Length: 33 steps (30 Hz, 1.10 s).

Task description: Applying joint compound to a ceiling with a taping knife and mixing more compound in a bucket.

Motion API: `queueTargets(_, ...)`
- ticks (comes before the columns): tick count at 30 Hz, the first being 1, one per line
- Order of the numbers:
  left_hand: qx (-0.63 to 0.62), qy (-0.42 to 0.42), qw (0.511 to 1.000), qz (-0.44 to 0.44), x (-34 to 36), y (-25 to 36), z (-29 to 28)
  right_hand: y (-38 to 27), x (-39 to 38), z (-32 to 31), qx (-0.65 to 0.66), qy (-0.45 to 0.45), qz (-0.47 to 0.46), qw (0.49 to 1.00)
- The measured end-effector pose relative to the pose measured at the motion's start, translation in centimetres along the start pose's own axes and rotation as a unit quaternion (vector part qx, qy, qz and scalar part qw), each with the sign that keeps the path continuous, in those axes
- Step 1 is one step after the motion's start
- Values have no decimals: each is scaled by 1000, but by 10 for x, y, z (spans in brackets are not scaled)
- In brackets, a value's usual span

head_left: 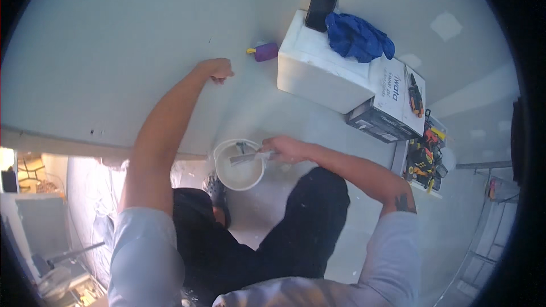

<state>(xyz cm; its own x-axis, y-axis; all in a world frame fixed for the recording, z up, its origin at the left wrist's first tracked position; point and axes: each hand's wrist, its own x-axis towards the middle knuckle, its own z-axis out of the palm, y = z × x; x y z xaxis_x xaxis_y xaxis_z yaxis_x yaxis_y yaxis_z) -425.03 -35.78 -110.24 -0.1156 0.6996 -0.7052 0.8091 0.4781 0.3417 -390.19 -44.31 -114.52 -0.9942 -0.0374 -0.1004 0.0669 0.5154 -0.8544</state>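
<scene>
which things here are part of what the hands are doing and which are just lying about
In hand:
- right hand holding a flat-bladed knife over the white bucket
- left hand, closed, against the pale wall

Lying about:
- purple object
- white box with a phone and blue cloth on it
- dark box
- tray of tools

A black phone [320, 9] and a crumpled blue cloth [360, 37] lie on a white rectangular box [318, 68]. A small purple bottle with a yellow tip [264, 52] sits just beside it. Farther right, a tray of orange-and-black tools [424, 159].
</scene>
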Motion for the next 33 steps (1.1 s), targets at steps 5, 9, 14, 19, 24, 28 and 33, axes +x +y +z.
queueTargets(5,255,268,921,122,192,-86,-37,46,37,-23,30,-9,-36,999)
queueTargets(9,227,319,911,129,308,-50,-15,94,-37,-63,129,103,208,964)
queueTargets(14,330,339,872,122,394,-38,-19,135,-121,-36,107,181,433,877)
queueTargets(19,374,381,837,117,451,-56,-41,143,-156,-8,178,238,520,801)
queueTargets(24,338,388,845,148,480,-63,-50,143,-157,-1,180,254,534,786)
queueTargets(28,338,400,836,166,492,-62,-41,156,-156,5,224,268,504,790)
queueTargets(33,249,367,889,114,496,-63,-43,156,-152,-1,155,217,534,802)
